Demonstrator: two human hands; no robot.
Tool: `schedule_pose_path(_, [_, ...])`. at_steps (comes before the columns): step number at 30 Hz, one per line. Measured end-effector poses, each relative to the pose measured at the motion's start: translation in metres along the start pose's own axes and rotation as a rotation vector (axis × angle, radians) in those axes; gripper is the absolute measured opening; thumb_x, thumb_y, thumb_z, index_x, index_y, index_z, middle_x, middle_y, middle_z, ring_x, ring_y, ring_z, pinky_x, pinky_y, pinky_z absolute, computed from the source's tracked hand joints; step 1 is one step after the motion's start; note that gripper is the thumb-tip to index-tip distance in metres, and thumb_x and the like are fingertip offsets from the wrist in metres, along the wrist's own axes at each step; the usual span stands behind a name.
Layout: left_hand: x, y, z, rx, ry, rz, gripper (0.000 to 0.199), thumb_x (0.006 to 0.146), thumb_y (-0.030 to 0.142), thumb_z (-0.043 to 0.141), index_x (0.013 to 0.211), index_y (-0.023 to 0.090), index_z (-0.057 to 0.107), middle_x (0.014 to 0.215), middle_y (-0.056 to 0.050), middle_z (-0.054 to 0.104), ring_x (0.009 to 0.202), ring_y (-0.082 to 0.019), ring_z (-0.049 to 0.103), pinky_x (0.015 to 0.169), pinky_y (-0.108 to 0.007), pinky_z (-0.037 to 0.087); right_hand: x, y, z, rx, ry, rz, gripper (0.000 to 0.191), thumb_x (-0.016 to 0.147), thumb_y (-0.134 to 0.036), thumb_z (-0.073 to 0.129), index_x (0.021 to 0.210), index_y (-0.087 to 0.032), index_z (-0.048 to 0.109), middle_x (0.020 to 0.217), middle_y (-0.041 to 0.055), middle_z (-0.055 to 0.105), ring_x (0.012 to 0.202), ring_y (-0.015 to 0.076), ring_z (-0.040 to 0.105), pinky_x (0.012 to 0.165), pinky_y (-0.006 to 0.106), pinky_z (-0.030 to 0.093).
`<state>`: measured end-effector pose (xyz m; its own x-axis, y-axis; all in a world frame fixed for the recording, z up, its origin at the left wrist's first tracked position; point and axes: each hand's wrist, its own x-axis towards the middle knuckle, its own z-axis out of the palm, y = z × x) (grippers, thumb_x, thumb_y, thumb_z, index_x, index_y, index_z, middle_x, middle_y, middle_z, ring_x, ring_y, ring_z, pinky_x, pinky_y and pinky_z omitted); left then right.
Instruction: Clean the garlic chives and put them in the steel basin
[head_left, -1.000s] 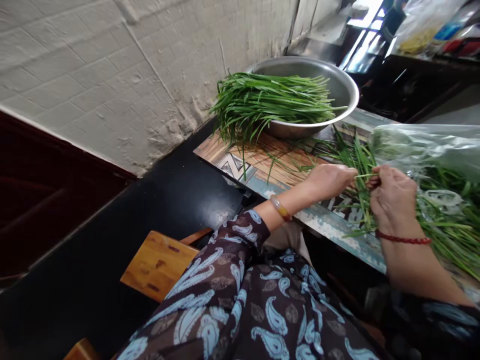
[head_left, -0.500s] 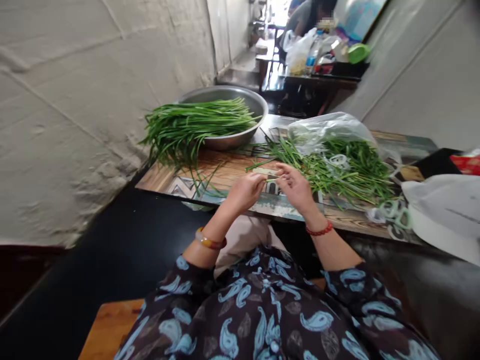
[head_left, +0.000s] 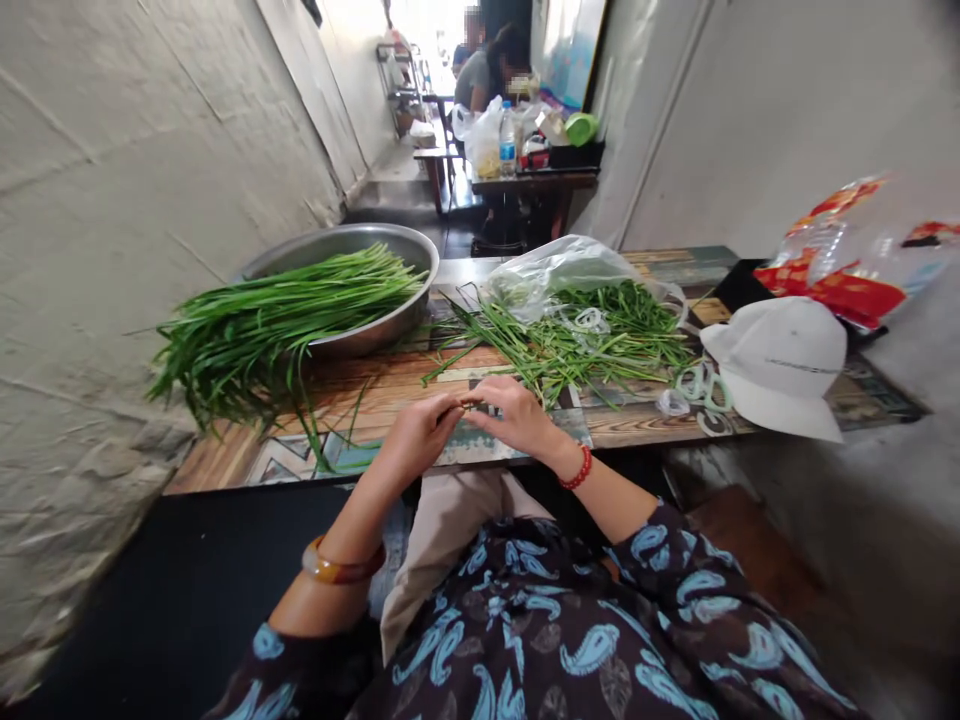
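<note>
My left hand (head_left: 421,432) and my right hand (head_left: 514,415) meet fingertip to fingertip above the front edge of the patterned table (head_left: 622,430). Both are pinched together; whatever lies between the fingers is too small to make out. To the left, a large bunch of long green stalks (head_left: 300,305) lies across a metal bowl (head_left: 397,235), its leafy ends hanging over the rim. Just beyond my right hand, loose green stalks (head_left: 547,350) are spread on the table, partly under a clear plastic bag (head_left: 559,262).
At the right are a white cap (head_left: 784,350), pale green scissors (head_left: 705,388) and a red and clear package (head_left: 847,270). A cluttered second table (head_left: 540,182) stands farther back, with a person (head_left: 480,80) behind it. A rough wall borders the left side.
The view has turned to the right, so the bowl and stalks appear farther left. My hands have come closer together, and the short green piece between them no longer shows clearly.
</note>
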<state>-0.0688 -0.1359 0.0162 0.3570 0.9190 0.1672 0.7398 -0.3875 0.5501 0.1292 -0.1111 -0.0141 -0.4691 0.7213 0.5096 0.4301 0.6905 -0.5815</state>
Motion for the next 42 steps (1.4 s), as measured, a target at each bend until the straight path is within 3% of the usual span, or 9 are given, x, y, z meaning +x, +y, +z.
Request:
schedule_pose_path(6, [0.007, 0.008, -0.01, 0.017, -0.142, 0.035, 0.025, 0.096, 0.029, 0.047, 0.083, 0.018, 0.064, 0.076, -0.003, 0.068, 0.072, -0.015, 0.061, 0.067, -0.024, 0.041, 0.001, 0.01, -0.004, -0.123, -0.039, 0.012, 0.032, 0.102, -0.034, 0.049, 0.078, -0.02, 0.066, 0.081, 0.0049, 0.068, 0.082, 0.019, 0.061, 0.083, 0.032, 0.045])
schedule_pose_path(11, [0.013, 0.022, -0.036, 0.361, -0.144, 0.049, 0.028, 0.1, 0.029, 0.043, 0.082, 0.019, 0.063, 0.078, -0.005, 0.069, 0.071, -0.016, 0.062, 0.064, -0.026, 0.036, -0.009, 0.025, -0.001, -0.117, 0.058, 0.117, 0.039, 0.104, -0.033, 0.041, 0.071, -0.022, 0.056, 0.074, 0.0038, 0.064, 0.075, 0.0177, 0.06, 0.073, 0.029, 0.043])
schedule_pose_path(16, [0.037, 0.033, -0.095, 0.66, 0.105, -0.003, 0.03, 0.101, 0.029, 0.04, 0.085, 0.019, 0.064, 0.088, -0.007, 0.069, 0.076, -0.018, 0.061, 0.064, -0.028, 0.035, -0.026, 0.04, 0.004, -0.308, -0.024, 0.161, 0.039, 0.103, -0.032, 0.043, 0.068, -0.022, 0.057, 0.068, 0.0034, 0.064, 0.067, 0.0184, 0.059, 0.065, 0.03, 0.038])
schedule_pose_path(21, [0.09, -0.004, -0.15, 0.805, 0.392, -0.029, 0.029, 0.099, 0.03, 0.04, 0.083, 0.019, 0.062, 0.084, -0.008, 0.062, 0.082, -0.022, 0.056, 0.072, -0.032, 0.04, -0.026, 0.028, 0.005, -0.366, -0.157, 0.145, 0.024, 0.099, -0.03, 0.055, 0.081, -0.021, 0.068, 0.08, 0.0049, 0.072, 0.077, 0.0192, 0.064, 0.072, 0.031, 0.04])
schedule_pose_path(24, [0.122, -0.039, -0.16, 0.804, 0.382, -0.039, 0.032, 0.101, 0.033, 0.038, 0.087, 0.018, 0.063, 0.09, -0.008, 0.062, 0.093, -0.022, 0.053, 0.088, -0.039, 0.044, -0.018, 0.021, 0.004, -0.378, -0.197, 0.166, 0.025, 0.1, -0.032, 0.055, 0.084, -0.019, 0.069, 0.083, 0.0055, 0.073, 0.079, 0.0189, 0.064, 0.074, 0.031, 0.04])
schedule_pose_path(28, [0.144, -0.053, -0.129, 0.711, 0.312, -0.005, 0.038, 0.101, 0.038, 0.038, 0.117, 0.016, 0.065, 0.122, -0.012, 0.063, 0.107, -0.026, 0.054, 0.1, -0.048, 0.045, -0.012, 0.022, 0.0, -0.385, -0.223, 0.178, 0.024, 0.1, -0.034, 0.056, 0.089, -0.019, 0.07, 0.087, 0.0061, 0.073, 0.082, 0.0199, 0.065, 0.075, 0.032, 0.04])
schedule_pose_path(35, [0.161, -0.017, -0.009, 0.583, -0.204, 0.223, 0.058, 0.088, 0.032, 0.062, 0.142, 0.015, 0.052, 0.155, -0.017, 0.045, 0.138, -0.034, 0.048, 0.114, -0.045, 0.039, -0.011, 0.02, -0.007, -0.313, -0.209, 0.173, 0.023, 0.1, -0.035, 0.055, 0.091, -0.019, 0.07, 0.089, 0.0058, 0.072, 0.086, 0.0195, 0.065, 0.078, 0.031, 0.044])
schedule_pose_path(38, [0.181, -0.023, 0.02, 0.576, -0.251, 0.172, 0.08, 0.082, 0.041, 0.072, 0.151, 0.012, 0.041, 0.164, -0.02, 0.03, 0.15, -0.036, 0.033, 0.12, -0.047, 0.031, -0.012, 0.02, -0.024, -0.237, -0.107, 0.154, 0.023, 0.097, -0.038, 0.06, 0.105, -0.02, 0.069, 0.101, 0.0074, 0.072, 0.097, 0.021, 0.065, 0.089, 0.032, 0.047])
schedule_pose_path(42, [0.21, -0.041, 0.036, 0.56, -0.284, 0.1, 0.097, 0.079, 0.053, 0.074, 0.157, 0.013, 0.032, 0.169, -0.017, 0.02, 0.156, -0.036, 0.019, 0.125, -0.05, 0.02, -0.022, 0.037, -0.066, -0.41, 0.04, 0.214, 0.078, 0.085, -0.053, 0.072, 0.15, -0.018, 0.044, 0.149, 0.0173, 0.052, 0.138, 0.032, 0.046, 0.114, 0.048, 0.035])
